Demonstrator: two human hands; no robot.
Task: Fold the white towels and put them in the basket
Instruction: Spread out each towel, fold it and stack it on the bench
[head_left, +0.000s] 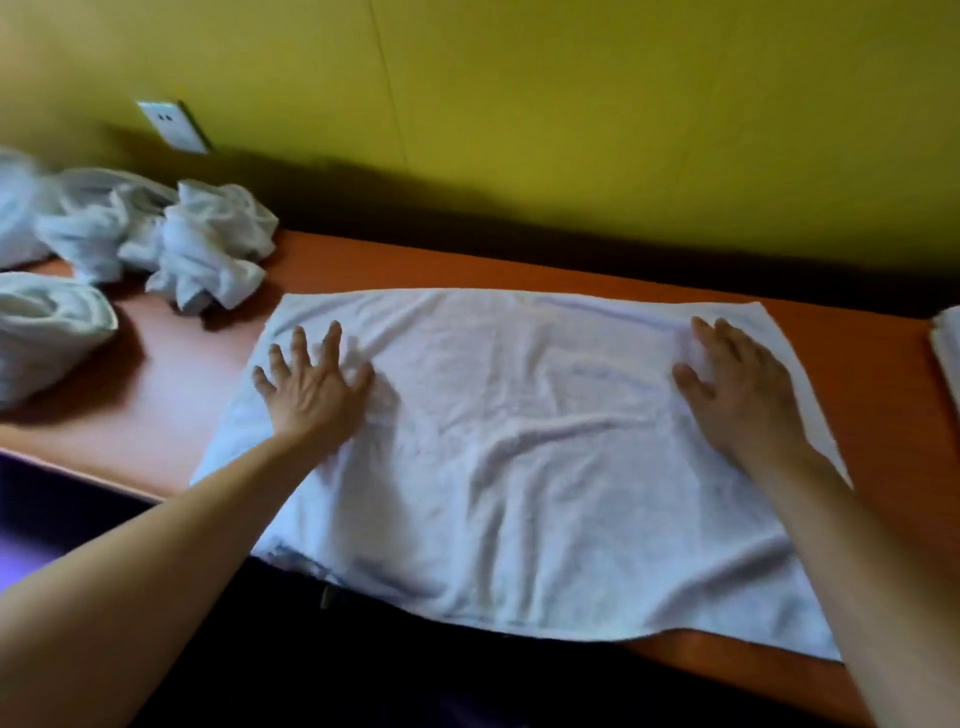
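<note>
Across the smooth orange table (171, 410) lies a rectangular white terry towel (519, 457), softly wrinkled, its near edge overhanging. Left hand (311, 395) and right hand (737, 395) press it flat, fingers spread. Crumpled towels (202, 244) sit far left.

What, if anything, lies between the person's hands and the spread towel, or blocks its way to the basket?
Nothing separates them: the left hand and right hand rest flat on the spread towel. No basket is in view, so that path cannot be judged. The crumpled towels lie apart, at the far left.
</note>
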